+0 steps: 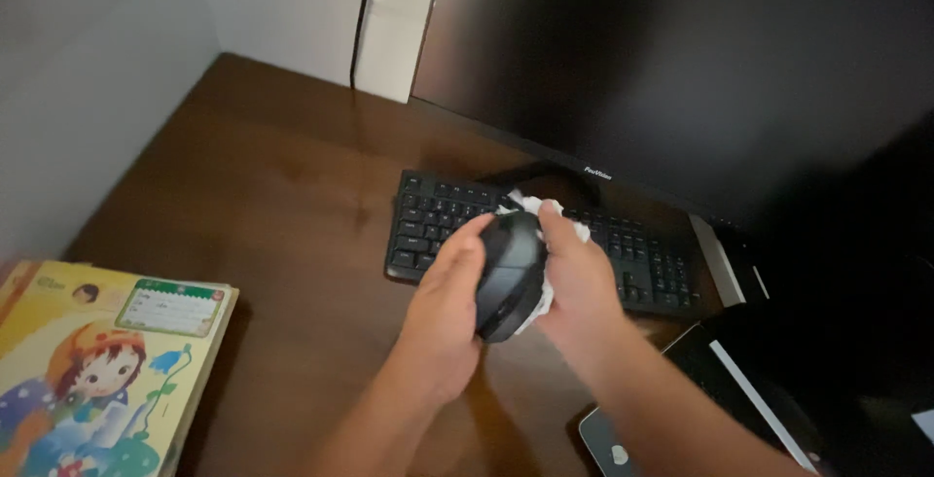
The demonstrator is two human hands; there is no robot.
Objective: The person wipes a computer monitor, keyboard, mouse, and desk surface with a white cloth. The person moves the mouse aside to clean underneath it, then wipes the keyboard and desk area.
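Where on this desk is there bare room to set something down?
The widest bare patch of desk lies between the wall, the keyboard and the picture book. The right side is crowded: monitor, tablet and phone.

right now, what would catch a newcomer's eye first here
The two hands at the centre: the left hand grips a black computer mouse while the right hand presses a crumpled white tissue against it, above a black keyboard. A big dark monitor fills the upper right, and a bright cartoon-covered book lies at lower left.
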